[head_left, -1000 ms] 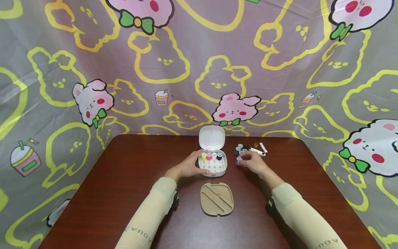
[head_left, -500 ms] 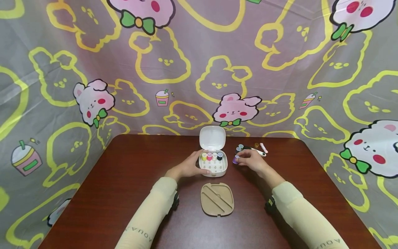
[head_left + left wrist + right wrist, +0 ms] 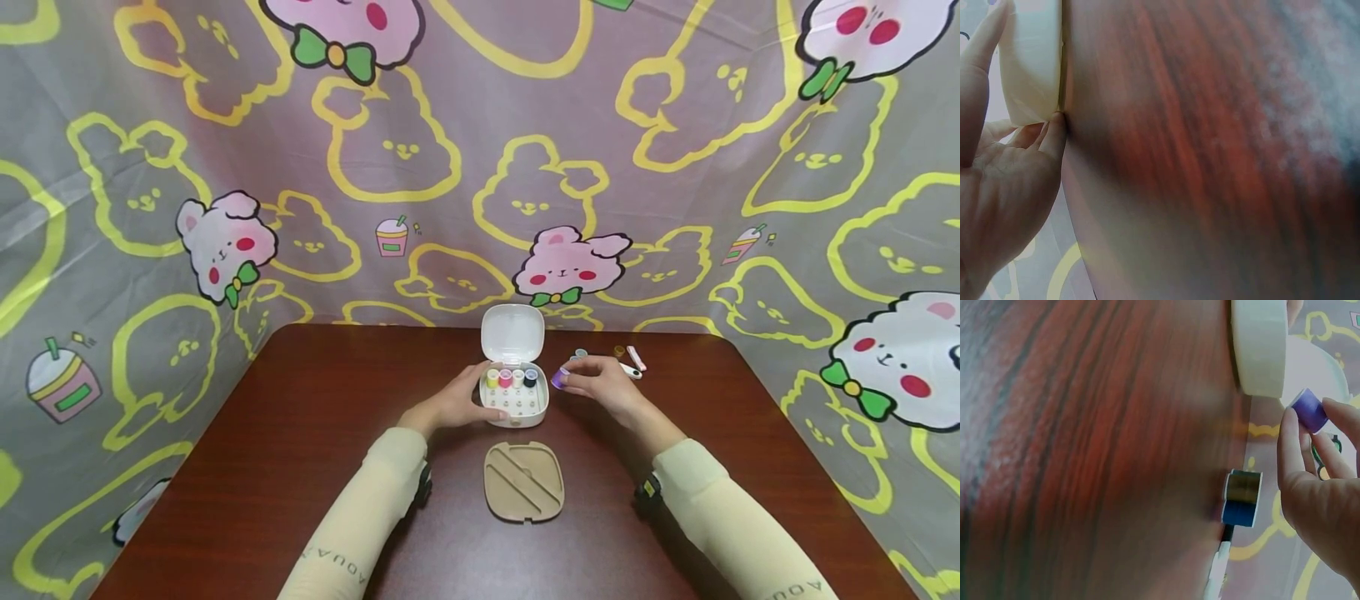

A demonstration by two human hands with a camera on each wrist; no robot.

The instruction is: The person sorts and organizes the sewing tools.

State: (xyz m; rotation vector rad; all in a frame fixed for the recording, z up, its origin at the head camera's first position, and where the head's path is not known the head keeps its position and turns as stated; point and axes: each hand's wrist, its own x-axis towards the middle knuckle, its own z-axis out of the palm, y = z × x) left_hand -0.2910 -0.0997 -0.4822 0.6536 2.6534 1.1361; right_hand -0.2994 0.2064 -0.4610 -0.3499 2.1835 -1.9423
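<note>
White box point(image 3: 531, 418): lid point(image 3: 512, 332) up on the tabletop point(image 3: 300, 467), left of the purple spool point(image 3: 559, 379); we see its front pegs point(image 3: 517, 402).
Left hand point(image 3: 453, 398): fingers and thumb grip the box's left side and front.
Right hand point(image 3: 607, 385): nearer the box's right wall, fingers pinching the spool.
Purple spool: raised between right fingers and box, just beside that wall; we see its long axis tilted, not upright.

My red-brown table point(image 3: 285, 467)
Tan panel point(image 3: 523, 482), then white box point(image 3: 529, 421) at my twelve o'clock; spools point(image 3: 1242, 487) and pink-and-white stick point(image 3: 636, 357) at one.
</note>
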